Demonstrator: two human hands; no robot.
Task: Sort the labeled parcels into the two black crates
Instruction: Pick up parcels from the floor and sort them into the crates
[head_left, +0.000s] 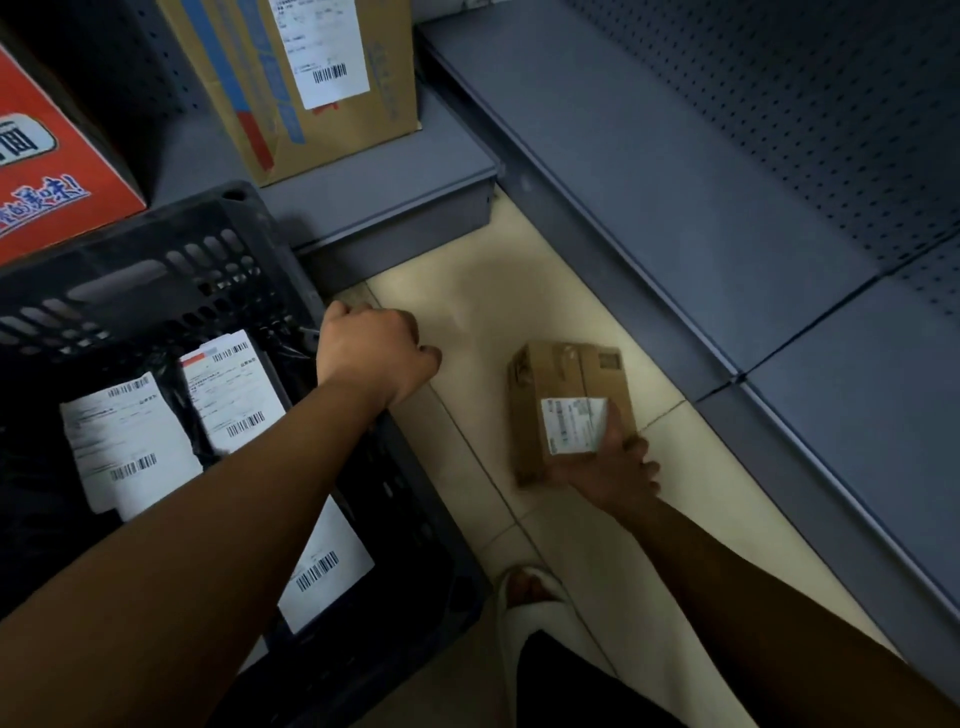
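Note:
A black crate (171, 270) stands at the left on the floor, holding several dark parcels with white barcode labels (130, 441). My left hand (371, 351) grips the crate's right rim, fingers curled over the edge. To the right, over the floor tiles, my right hand (610, 470) holds a small brown cardboard parcel (563, 389) from below, thumb on its white label (574, 423). The parcel is outside the crate.
Grey metal shelving (675, 182) runs along the right and back. A large labelled cardboard box (322, 93) and a red box (47, 171) sit on the low shelf behind the crate. My foot (524, 587) stands on the beige floor (467, 312) near the crate's corner.

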